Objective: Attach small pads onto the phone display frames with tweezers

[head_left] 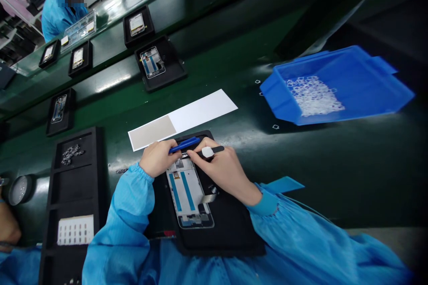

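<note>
An opened phone body [187, 187] with blue strips lies in a black tray [230, 227] in front of me. Over its top end, my left hand [157, 158] is closed around a blue pen-shaped tool [184, 144]. My right hand [227, 167] pinches dark tweezers [219, 148] that have a white patch [207, 152] on them. The tips of both tools meet near the phone's upper edge, where fingers partly hide them. A flat ribbon piece [207, 198] sticks out from the phone's right side.
On the right stands a blue bin [368, 93] of small white frames. A white sheet [203, 111] lies beyond the tray. A black compartment tray [98, 164] with small parts is at left. More phone trays [174, 60] stand farther back, near a co-worker [55, 13].
</note>
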The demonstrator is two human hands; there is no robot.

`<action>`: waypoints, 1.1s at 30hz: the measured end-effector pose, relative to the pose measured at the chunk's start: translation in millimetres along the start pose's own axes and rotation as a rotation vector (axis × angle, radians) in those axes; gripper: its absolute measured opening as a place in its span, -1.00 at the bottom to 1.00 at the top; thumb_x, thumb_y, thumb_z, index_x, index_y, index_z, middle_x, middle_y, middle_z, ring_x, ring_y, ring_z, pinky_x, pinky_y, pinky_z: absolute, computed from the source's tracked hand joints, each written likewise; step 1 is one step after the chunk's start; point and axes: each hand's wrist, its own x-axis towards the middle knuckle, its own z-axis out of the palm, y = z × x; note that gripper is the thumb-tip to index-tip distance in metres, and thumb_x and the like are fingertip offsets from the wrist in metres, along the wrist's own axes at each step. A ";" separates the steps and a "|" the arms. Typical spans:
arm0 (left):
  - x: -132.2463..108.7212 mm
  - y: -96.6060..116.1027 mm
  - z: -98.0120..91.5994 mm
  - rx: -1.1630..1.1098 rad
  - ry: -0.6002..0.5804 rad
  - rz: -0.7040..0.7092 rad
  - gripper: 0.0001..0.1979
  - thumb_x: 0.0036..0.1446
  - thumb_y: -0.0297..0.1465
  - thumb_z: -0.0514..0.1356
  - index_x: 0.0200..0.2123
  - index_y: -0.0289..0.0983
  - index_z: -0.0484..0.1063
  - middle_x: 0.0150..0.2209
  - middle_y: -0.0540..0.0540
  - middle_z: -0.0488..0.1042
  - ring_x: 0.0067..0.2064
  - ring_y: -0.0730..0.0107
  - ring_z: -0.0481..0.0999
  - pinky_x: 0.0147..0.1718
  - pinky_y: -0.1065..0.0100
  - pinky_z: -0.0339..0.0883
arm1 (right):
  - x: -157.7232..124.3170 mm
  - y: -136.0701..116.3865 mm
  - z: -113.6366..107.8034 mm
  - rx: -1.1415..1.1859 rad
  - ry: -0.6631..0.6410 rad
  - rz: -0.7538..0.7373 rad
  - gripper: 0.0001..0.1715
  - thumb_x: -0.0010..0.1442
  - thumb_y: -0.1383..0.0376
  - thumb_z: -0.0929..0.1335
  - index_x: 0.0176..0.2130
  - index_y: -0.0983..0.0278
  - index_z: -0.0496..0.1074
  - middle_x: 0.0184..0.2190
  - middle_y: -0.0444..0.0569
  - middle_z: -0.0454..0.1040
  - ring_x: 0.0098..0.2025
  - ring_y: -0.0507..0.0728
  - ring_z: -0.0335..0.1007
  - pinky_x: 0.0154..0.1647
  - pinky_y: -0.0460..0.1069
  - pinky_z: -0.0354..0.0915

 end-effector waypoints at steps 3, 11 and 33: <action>1.0 -0.7 1.1 0.004 0.003 -0.004 -0.90 0.23 -0.32 0.19 -0.30 -0.20 0.47 -0.42 0.01 0.47 -0.36 0.30 0.46 -0.45 0.39 0.12 | -0.9 1.7 1.5 -0.012 -0.006 -0.004 -0.62 0.37 0.08 0.26 -0.41 0.23 0.31 -0.50 -0.08 0.40 -0.49 0.14 0.36 -0.50 -0.01 0.13; -7.9 -1.2 3.1 -0.028 0.072 0.002 -0.90 0.24 -0.33 0.23 -0.18 -0.18 0.47 -0.35 0.03 0.51 -0.30 0.29 0.49 -0.37 0.39 0.18 | 0.1 1.9 3.9 -0.058 0.014 -0.032 -0.63 0.37 0.10 0.22 -0.42 0.22 0.25 -0.55 -0.09 0.35 -0.54 0.14 0.31 -0.52 -0.01 0.08; -67.0 -21.9 59.0 -0.296 0.636 0.317 -0.88 0.30 -0.47 0.18 -0.15 -0.21 0.50 -0.13 -0.05 0.48 -0.13 0.40 0.53 -0.17 0.45 0.43 | -13.9 8.1 -14.9 -0.114 -0.161 -0.664 -0.80 0.50 0.40 0.19 -0.12 0.37 0.37 -0.25 0.05 0.50 -0.26 0.18 0.47 -0.34 0.02 0.39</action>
